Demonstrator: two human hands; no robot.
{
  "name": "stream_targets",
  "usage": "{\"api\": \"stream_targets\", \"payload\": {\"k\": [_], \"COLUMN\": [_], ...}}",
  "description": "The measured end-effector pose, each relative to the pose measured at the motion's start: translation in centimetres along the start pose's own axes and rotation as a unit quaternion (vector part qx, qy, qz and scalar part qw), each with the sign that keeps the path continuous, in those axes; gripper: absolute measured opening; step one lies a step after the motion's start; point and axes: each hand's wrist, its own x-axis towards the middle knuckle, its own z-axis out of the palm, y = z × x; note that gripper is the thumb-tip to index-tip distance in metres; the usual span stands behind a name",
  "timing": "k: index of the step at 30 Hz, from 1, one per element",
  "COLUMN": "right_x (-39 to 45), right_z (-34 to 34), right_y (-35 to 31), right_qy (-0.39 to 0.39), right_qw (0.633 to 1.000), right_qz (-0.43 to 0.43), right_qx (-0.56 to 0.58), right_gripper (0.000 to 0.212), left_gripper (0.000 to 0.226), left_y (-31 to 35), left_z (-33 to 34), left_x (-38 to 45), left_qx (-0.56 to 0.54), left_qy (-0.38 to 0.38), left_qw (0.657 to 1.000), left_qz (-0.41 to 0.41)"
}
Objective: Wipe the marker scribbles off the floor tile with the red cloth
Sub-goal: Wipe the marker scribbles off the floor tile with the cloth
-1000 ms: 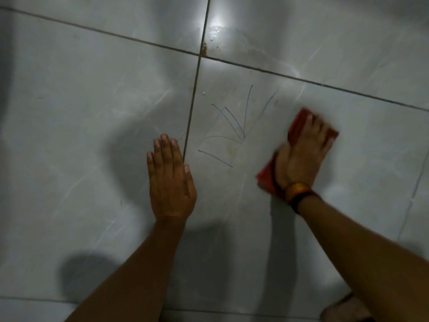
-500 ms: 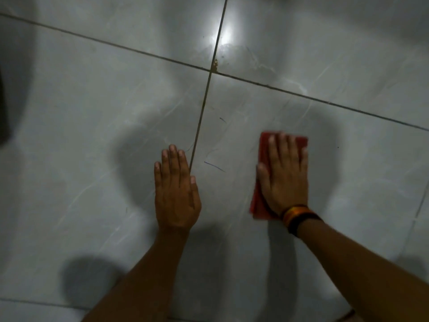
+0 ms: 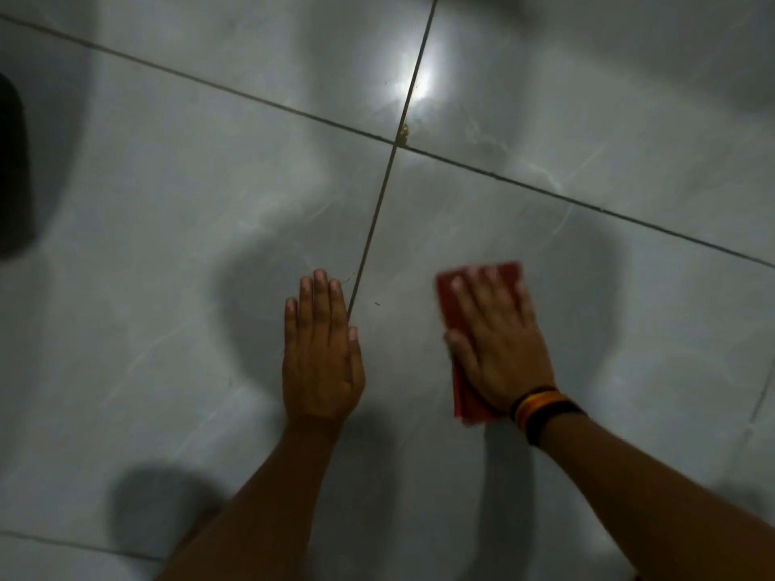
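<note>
My right hand (image 3: pixel 499 345) lies flat on the folded red cloth (image 3: pixel 451 295), pressing it onto the grey floor tile (image 3: pixel 608 329); the hand is blurred by motion. My left hand (image 3: pixel 321 354) rests flat on the floor, fingers together, just left of the grout line (image 3: pixel 369 241). Between the two hands a single tiny dark marker speck (image 3: pixel 377 304) shows on the tile. No other scribble is visible on the tile.
Grout lines cross at a stained joint (image 3: pixel 402 136) under a bright light glare (image 3: pixel 413 83). A dark object (image 3: pixel 12 169) sits at the left edge. Shadows of my arms and head fall over the tiles.
The blue scribbles seen one second ago are gone except a speck. My right hand has slid the cloth leftward across them. The short dark stroke seen half a second ago has shrunk.
</note>
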Motion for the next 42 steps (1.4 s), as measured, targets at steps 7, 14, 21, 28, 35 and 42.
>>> {"api": "stream_targets", "payload": {"k": [7,14,21,28,35,42], "right_x": [15.0,0.8,10.2,18.3,1.6,-3.2], "right_z": [-2.2,0.8,-2.0,-3.1,-1.7,-6.2], "right_y": [-4.4,-5.6,-2.0,-8.3,-9.4,-8.8], "right_qy": [0.108,-0.005,0.074,0.065,-0.029,-0.089], "right_qw": [0.98,0.997,0.968,0.997,0.978,0.882], "right_qz": [0.165,-0.082,0.238,0.037,0.173,0.433], "right_qx": [0.027,0.011,0.039,0.032,0.109,0.164], "right_gripper": [0.067,0.067,0.066,0.065,0.069,0.075], "left_gripper": [0.063,0.064,0.064,0.063,0.058,0.077], "left_y": [0.0,-0.1,-0.1,-0.4,0.4,6.7], "left_z": [0.3,0.1,0.4,0.8,-3.7,-7.7], "left_x": [-0.1,0.0,-0.1,-0.1,-1.6,-9.0], "left_qx": [0.0,0.007,-0.012,0.011,-0.098,-0.244], "left_qy": [0.028,0.018,0.025,0.013,-0.025,-0.201], "left_qw": [0.999,1.0,1.0,1.0,0.995,0.915], "left_qz": [0.016,0.014,0.012,0.019,-0.025,-0.25]}}
